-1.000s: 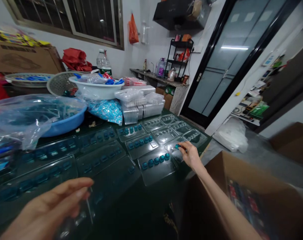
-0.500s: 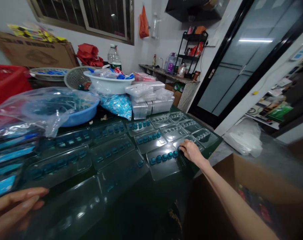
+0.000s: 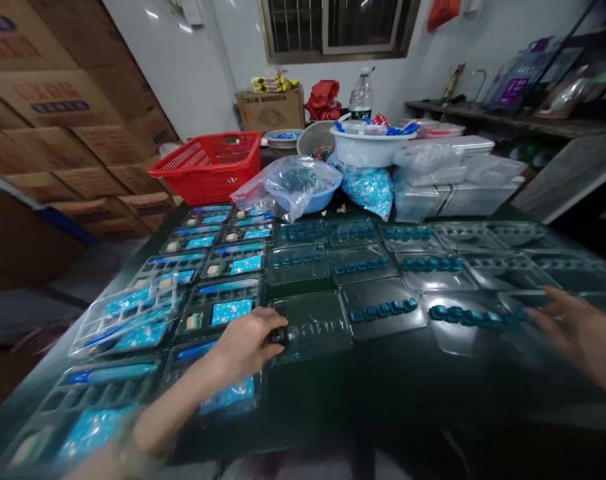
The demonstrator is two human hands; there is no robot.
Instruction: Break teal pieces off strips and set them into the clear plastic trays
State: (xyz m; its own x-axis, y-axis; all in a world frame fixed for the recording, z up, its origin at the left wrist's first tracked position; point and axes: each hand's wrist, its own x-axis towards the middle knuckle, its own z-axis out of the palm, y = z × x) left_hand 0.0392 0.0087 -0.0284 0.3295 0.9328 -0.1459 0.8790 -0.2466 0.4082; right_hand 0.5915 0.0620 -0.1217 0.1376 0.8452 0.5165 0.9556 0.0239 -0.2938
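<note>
Clear plastic blister tray [image 3: 315, 327] at the curled left hand [image 3: 245, 340], which sits on its left edge, grip impossible to tell.
Open, blurred right hand [image 3: 575, 327] is just beside a row of teal pods [image 3: 463, 317] on the next tray; blue-carded trays [image 3: 217, 310] cover the dark green table [image 3: 333, 413] to the left, with a red plastic basket [image 3: 205, 167] far left.

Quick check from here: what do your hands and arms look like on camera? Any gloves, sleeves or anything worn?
The left hand and right hand are bare, without gloves. The visible forearms show no sleeves or cables. Something band-like may circle the left wrist, but blur hides it.
</note>
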